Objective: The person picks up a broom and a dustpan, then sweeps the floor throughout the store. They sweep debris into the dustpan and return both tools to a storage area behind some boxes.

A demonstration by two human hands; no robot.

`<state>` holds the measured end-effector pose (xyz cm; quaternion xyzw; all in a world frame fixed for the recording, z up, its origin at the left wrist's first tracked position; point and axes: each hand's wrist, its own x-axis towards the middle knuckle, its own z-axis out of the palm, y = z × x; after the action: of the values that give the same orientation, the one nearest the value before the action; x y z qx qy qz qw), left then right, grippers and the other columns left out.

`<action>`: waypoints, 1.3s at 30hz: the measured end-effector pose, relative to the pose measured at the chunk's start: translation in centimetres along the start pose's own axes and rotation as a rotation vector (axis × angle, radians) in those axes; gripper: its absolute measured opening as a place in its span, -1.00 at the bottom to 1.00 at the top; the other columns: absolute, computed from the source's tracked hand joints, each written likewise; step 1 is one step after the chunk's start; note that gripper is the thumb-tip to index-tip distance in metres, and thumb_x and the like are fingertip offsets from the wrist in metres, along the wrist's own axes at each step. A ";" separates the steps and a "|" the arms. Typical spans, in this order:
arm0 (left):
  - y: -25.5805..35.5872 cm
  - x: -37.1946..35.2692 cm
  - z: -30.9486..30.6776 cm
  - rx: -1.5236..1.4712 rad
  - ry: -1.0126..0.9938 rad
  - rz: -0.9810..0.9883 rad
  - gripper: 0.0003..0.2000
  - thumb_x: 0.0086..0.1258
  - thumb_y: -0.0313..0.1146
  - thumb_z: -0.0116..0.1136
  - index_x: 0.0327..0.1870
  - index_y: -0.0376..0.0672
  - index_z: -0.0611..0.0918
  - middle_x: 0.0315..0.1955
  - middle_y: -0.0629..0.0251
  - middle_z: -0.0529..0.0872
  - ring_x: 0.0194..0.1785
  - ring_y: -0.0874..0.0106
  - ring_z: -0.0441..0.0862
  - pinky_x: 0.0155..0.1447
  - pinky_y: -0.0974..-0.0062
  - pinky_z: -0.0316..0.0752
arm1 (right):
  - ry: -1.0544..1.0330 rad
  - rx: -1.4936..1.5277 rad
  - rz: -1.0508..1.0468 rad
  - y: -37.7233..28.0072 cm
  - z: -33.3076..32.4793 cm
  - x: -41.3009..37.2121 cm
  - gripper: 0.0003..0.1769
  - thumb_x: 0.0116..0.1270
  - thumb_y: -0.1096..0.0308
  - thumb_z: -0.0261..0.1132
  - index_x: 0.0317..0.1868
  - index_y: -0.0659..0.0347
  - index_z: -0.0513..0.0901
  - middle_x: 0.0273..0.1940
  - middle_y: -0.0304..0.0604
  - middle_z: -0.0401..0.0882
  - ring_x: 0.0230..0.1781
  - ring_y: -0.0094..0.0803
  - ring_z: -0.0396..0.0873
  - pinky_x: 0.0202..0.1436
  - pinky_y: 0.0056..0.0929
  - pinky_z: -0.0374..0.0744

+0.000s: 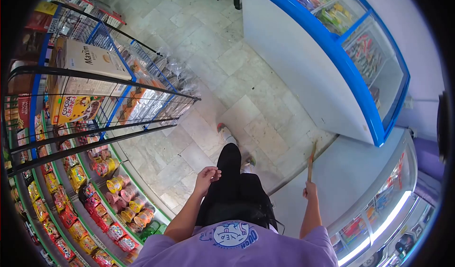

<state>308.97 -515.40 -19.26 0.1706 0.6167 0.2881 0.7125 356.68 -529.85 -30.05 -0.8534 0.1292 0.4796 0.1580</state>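
My right hand point(310, 190) is wrapped round the near end of a long, thin, tan wooden stick point(310, 168). The stick points away from me, beside the white freezer's side, and its far end is too small to make out clearly. My left hand point(207, 178) hangs over the floor left of my leg, fingers curled in, with nothing visible in them. Closest to that hand are the cup noodles point(128, 193) on the lower shelf, some distance away and untouched.
A wire rack point(106, 141) with boxes, including a Maxim box point(92, 58) and Cocoa Crunch point(78, 108), stands left. Shelves of noodle packs point(66, 215) curve below it. A blue-rimmed freezer point(303, 63) and a second freezer point(350, 167) line the right. Tiled floor point(213, 53) runs between.
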 end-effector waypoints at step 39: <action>15.3 11.0 10.0 -0.240 0.435 0.014 -0.82 0.32 -0.41 -0.07 -0.15 -0.29 0.47 -0.31 0.19 0.61 -0.27 0.44 0.57 -0.14 0.52 0.48 | -0.883 -0.077 0.173 -45.4 46.4 -10.6 -0.83 0.31 0.28 -0.03 -0.43 0.09 0.27 -0.75 -0.34 0.15 -0.84 -0.58 0.08 -0.87 -0.61 0.00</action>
<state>316.45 -495.56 -16.89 0.0229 0.7156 0.3944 0.5761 332.05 -469.24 -37.04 -0.5583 0.1021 0.8137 0.1255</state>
